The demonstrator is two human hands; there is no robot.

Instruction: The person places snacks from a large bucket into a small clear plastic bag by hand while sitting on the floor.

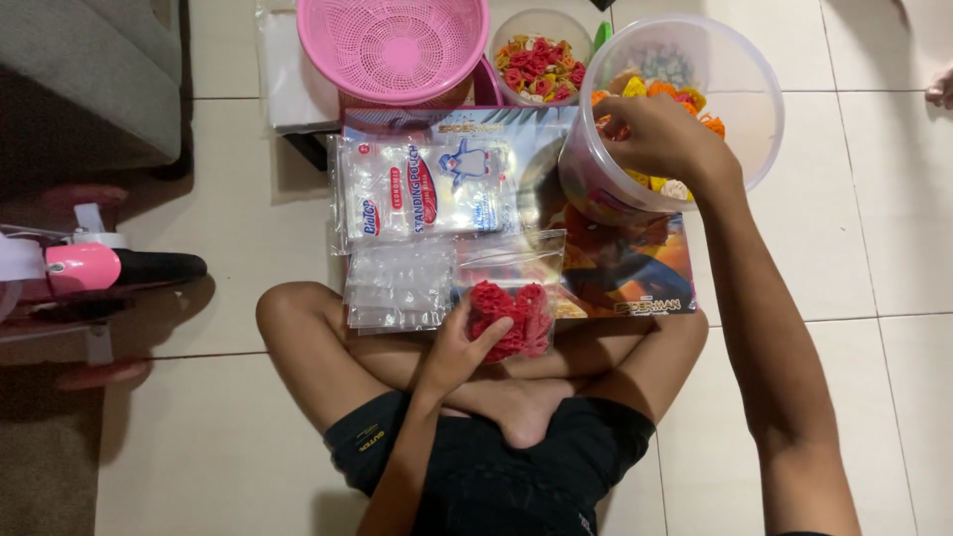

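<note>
Pouch of red crackers (511, 320) rests on crossed legs at the near edge of a picture board (635, 263); left hand (459, 349) fingers curled round it; right hand (660, 134) reaches into clear tub (749, 109) of mixed coloured crackers, fingers bent, grip cannot be judged; pink basket (392, 45) and pouch packs (427, 189) beyond, on tiled floor (874, 228).

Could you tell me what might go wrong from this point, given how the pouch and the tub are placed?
1. The clear pouch of red crackers is held up only by the left hand; if its top is open, it could tip and spill.
2. The right hand reaches into the clear plastic tub, which sits partly on the low printed board; pushing on it might tilt it and scatter crackers.
</note>
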